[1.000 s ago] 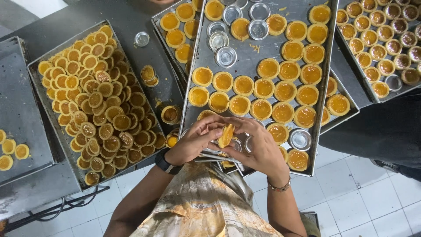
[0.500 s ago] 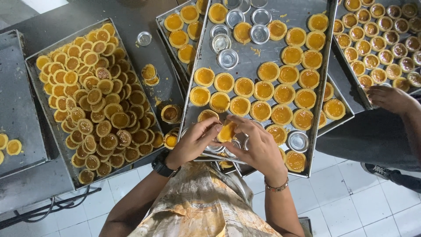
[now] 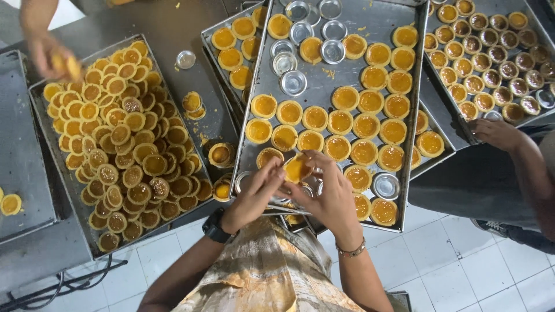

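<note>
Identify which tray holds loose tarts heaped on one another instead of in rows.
The left tray: its tarts overlap in a heap, while the middle tray holds spaced rows.

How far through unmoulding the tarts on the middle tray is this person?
Partly through. Done: several empty metal moulds lie at the top of the middle tray, and the tray on the left is heaped with unmoulded tarts. In hand: the left hand and right hand grip one tart. Left: rows of filled tarts on the middle tray.
</note>
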